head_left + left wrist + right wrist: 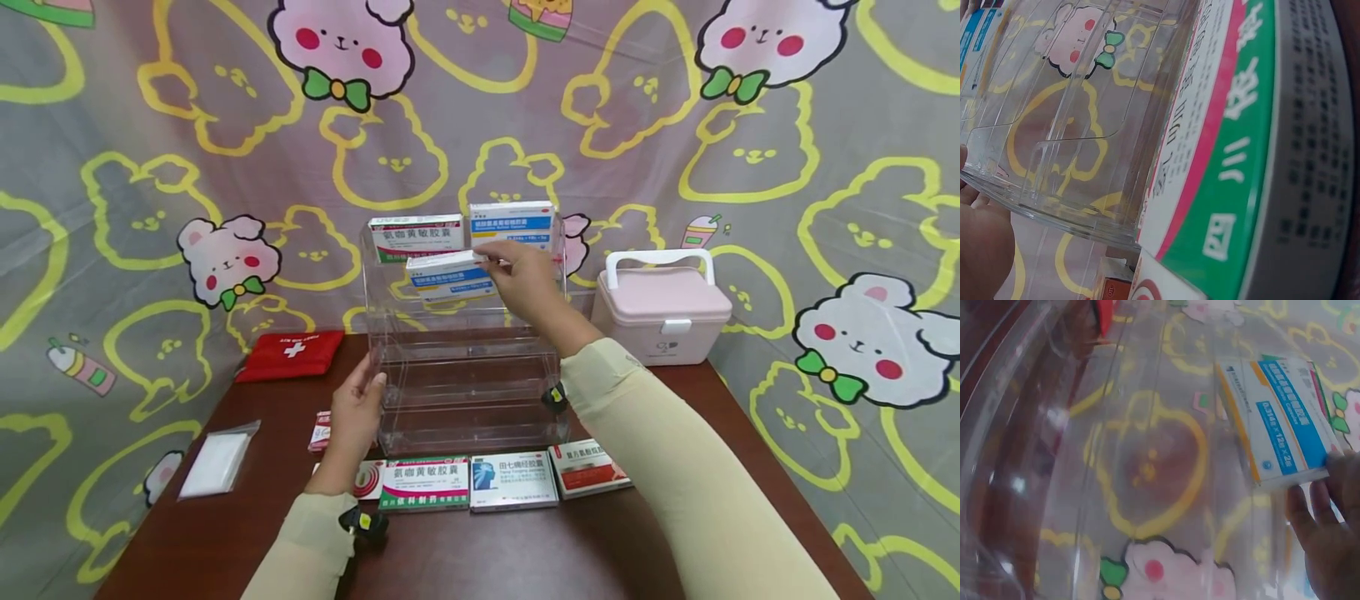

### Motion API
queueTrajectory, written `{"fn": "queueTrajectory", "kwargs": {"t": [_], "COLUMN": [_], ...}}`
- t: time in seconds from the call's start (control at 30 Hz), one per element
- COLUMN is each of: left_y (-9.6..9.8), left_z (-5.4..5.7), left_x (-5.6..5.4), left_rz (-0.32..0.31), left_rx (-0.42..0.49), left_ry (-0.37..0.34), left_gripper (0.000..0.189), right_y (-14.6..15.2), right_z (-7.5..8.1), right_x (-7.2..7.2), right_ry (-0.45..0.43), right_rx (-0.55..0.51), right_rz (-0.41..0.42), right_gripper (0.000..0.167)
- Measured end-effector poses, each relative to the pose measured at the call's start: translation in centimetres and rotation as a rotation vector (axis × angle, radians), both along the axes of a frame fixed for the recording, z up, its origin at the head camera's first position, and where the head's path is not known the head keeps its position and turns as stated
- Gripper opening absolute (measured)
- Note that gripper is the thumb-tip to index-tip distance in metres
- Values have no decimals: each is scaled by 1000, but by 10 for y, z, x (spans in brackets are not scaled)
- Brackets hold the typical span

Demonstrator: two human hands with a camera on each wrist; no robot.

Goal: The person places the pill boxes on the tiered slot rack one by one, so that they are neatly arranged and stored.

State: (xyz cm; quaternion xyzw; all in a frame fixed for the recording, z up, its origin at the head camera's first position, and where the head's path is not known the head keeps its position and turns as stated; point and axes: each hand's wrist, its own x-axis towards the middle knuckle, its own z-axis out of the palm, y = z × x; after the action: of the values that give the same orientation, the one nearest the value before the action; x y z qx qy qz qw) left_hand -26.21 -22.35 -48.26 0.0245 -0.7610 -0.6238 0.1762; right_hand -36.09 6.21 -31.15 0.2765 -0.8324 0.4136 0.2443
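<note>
A clear tiered display rack (472, 392) stands in the middle of the table. My left hand (358, 412) holds its left side edge, thumb on one face and fingers on the other; in the left wrist view only part of that hand (985, 250) shows. With my right hand (525, 279) I pinch the right end of a white-and-blue medicine box (450, 279), tilted in front of the upper tiers. The right wrist view shows the same box (1279, 419) at the fingertips. On the top tier stand a green-and-white medicine box (416, 236) and another white-and-blue box (512, 221).
Before the rack lie a green-and-white box (424, 483), a white-and-teal box (513, 481), a red-and-white box (588, 468) and a box with red rings (369, 481). A red first aid pouch (291, 356), a plastic-wrapped white packet (217, 460) and a pink handled case (663, 312) stand around.
</note>
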Motion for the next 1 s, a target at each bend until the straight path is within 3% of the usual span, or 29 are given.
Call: {"fn": "queueTrajectory", "kwargs": {"t": [0.5, 0.83, 1.0], "left_y": [2, 2, 3], "left_z": [1, 3, 2], "left_x": [0, 1, 2], "left_rz": [16, 7, 21], "left_rx": [-15, -1, -16], "left_ry": [8, 22, -8], "left_gripper": [55, 55, 55], "right_y": [-39, -39, -34], "right_z": [-15, -22, -24], "right_x": [-11, -12, -8], "right_ry": [-137, -167, -180], "right_rx": [-105, -93, -87], "right_rz": [32, 32, 60], "right_gripper": [25, 27, 39]}}
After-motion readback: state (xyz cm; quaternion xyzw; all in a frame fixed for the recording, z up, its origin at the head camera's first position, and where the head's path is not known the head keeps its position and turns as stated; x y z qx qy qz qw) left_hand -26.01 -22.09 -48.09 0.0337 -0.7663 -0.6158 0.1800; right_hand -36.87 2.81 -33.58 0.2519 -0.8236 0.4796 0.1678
